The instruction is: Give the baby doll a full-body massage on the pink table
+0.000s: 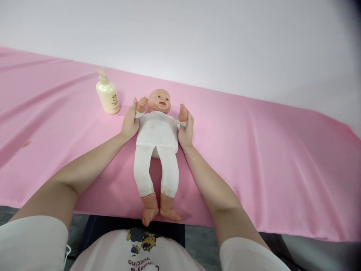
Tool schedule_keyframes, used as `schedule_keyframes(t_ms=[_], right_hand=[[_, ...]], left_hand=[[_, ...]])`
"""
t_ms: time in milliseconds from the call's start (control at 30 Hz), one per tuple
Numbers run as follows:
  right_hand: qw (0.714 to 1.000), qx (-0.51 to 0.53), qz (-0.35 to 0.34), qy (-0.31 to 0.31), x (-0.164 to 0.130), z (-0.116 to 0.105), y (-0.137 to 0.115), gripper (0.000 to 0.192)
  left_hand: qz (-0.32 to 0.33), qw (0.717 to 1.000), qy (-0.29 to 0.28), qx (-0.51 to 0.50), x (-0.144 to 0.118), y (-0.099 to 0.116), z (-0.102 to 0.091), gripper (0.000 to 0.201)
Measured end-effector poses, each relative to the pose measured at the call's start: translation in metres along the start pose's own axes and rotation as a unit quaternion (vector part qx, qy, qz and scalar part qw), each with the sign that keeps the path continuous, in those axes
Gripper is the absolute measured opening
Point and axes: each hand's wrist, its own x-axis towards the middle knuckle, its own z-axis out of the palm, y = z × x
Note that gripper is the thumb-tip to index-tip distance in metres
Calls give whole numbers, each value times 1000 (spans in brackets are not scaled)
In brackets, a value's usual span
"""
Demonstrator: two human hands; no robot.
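A baby doll lies on its back on the pink cloth, head away from me, with a white cloth body and bare plastic head, hands and feet. My left hand grips it at the arm on the left, close to the doll's small raised fist. On the other side my right hand is closed round the doll's other arm near the wrist. Some of my fingers are hidden behind the doll's arms. Its feet reach the near table edge.
A cream pump bottle stands to the left of the doll's head. The pink tablecloth has loose folds and hangs over the front edge. A white wall rises behind the table.
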Motion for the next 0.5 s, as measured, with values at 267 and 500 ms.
schedule_keyframes(t_ms=[267, 500], right_hand=[[996, -15, 10, -85, 0, 7, 27, 54], [995, -30, 1, -91, 1, 6, 24, 50]], left_hand=[[24, 985, -115, 127, 1, -4, 5, 64], [33, 983, -109, 142, 1, 1, 5, 63]])
